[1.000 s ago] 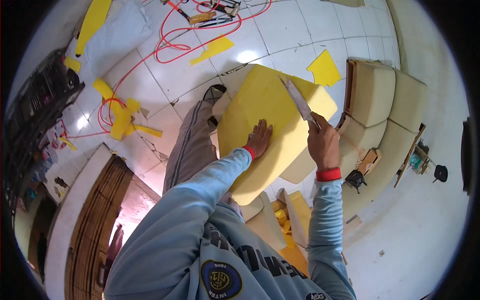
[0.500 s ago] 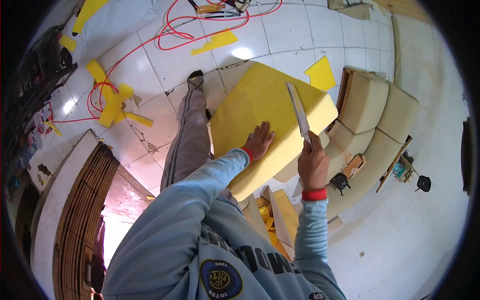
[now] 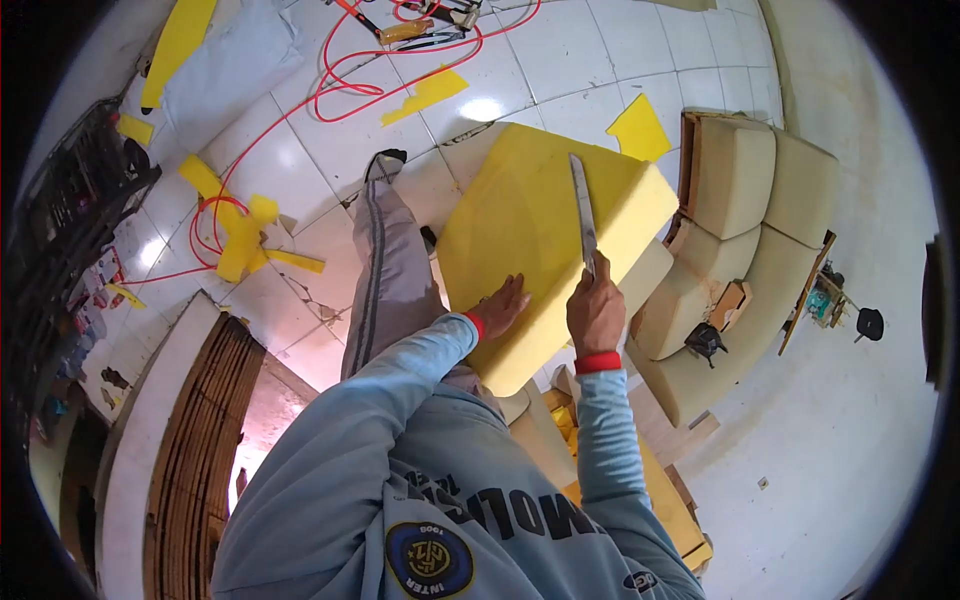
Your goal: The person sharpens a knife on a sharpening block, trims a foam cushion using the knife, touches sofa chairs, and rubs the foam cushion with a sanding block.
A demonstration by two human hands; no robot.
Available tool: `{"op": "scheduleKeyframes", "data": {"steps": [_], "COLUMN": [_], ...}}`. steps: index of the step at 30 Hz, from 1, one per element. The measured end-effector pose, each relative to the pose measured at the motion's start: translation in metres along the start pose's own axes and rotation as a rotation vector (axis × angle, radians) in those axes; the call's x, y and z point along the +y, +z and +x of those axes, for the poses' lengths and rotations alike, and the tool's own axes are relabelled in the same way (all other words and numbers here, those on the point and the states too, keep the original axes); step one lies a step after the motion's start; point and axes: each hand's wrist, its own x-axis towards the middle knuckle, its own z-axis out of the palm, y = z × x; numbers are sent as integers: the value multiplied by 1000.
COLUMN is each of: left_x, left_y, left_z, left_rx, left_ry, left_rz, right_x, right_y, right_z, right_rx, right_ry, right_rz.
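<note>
A large yellow foam block (image 3: 540, 205) lies in front of me, tilted across the middle of the view. My right hand (image 3: 597, 312) is closed round the handle of a long knife (image 3: 584, 208). The blade points away from me and lies over the block's upper face, near its right edge. My left hand (image 3: 502, 306) rests on the near left part of the foam with its fingers apart, holding nothing.
A cream sofa (image 3: 735, 180) stands at the right, with a small black bag (image 3: 706, 342) on it. Yellow foam scraps (image 3: 240, 240) and a red hose (image 3: 330, 85) lie on the tiled floor. Tools (image 3: 408, 30) are at the top.
The knife and my right hand have moved left and nearer to me along the foam. My left hand has shifted slightly left and towards me.
</note>
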Motion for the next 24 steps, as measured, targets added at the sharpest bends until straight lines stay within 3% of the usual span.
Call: {"op": "scheduleKeyframes", "data": {"steps": [3, 6, 8, 10, 13, 15, 19, 24], "left_x": [-20, -18, -29, -37, -35, -47, -71, -51], "left_y": [-30, -78, -114, -156, -224, -259, -294, -298], "left_z": [6, -17, -28, -41, -57, -65, -90, -87], "left_rx": [-140, -27, 76, 218, 229, 245, 128, -93], "left_ry": [-173, -267, -268, -103, -206, -201, -242, -505], "left_rz": [-21, 222, 207, 254, 200, 175, 678, 711], "right_x": [-1, -7, -11, -11, -7, -12, -23, -26], "right_y": [10, 21, 33, 45, 57, 53, 59, 68], "right_z": [-12, -32, -32, -7, 23, 16, -7, -17], "right_rx": [4, -4, 5, 64, 205, 153, 73, 64], "right_ry": [31, 93, 137, 128, 139, 209, 332, 382], "right_rz": [33, 1, -5, -5, 46, 60, 32, 39]}}
